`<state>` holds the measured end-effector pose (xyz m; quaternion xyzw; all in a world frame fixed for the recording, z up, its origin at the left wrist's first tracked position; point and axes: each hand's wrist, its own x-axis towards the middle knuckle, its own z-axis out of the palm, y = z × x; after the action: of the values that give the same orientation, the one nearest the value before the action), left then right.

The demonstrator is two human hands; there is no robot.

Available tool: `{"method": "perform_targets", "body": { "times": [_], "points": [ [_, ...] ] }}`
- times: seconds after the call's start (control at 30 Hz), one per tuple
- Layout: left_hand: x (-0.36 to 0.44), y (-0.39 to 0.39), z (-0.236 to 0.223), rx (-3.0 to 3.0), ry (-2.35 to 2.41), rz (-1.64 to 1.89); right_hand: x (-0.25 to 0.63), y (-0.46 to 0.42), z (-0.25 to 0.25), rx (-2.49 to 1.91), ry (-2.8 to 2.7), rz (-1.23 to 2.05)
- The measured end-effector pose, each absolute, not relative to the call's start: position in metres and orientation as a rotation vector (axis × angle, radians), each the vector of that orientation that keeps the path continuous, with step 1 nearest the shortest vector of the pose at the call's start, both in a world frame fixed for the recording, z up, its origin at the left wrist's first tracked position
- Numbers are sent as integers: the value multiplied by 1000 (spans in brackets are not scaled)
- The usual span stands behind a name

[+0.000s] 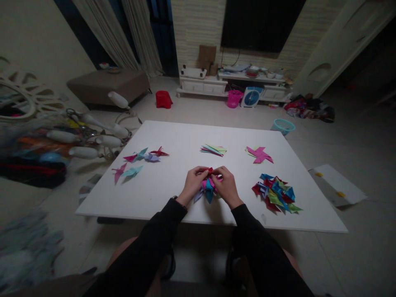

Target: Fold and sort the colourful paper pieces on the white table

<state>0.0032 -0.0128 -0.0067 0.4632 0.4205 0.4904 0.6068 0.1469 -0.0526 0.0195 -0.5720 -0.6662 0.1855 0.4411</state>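
Observation:
My left hand (194, 180) and my right hand (225, 185) meet over the near middle of the white table (173, 185). Both are closed, their fingertips pinching a small red folded paper piece (210, 170) from either side. Just below the fingers are blue, pink and lilac folded paper pieces (209, 190); whether they join the red one is hidden by my hands. To the right lies a heap of folded paper pieces (275, 194) in red, blue and green. Several paper cranes (131, 172) rest on the left.
Farther back on the table are a fanned stack of folded paper strips (213, 150) and a pink and green paper pinwheel (259, 154). A lamp with white shades (108, 141) stands beyond the left edge. A turquoise basket (284, 126) is on the floor behind the right corner.

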Motion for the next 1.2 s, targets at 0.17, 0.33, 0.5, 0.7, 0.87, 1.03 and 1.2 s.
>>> {"method": "perform_targets", "body": {
  "times": [0.17,0.33,0.5,0.7,0.87,1.03,1.2],
  "points": [
    [5,-21,-5,1047,979,1144,146,-58,18,-1431,-1663,442],
    [6,-29,-3,1052,997,1147,146,-63,16,-1449,-1674,415],
    [6,-27,-4,1047,997,1138,146,-61,16,-1461,-1683,420],
    [9,-21,-6,1073,1023,1130,147,-55,16,-1468,-1690,416],
    [9,-21,-5,1085,1024,1131,147,-54,14,-1470,-1690,407],
    [9,-25,-3,1090,1039,1125,147,-58,12,-1465,-1692,393],
    [9,-30,-3,1087,1028,1124,146,-63,13,-1462,-1698,382]
  ]
}}
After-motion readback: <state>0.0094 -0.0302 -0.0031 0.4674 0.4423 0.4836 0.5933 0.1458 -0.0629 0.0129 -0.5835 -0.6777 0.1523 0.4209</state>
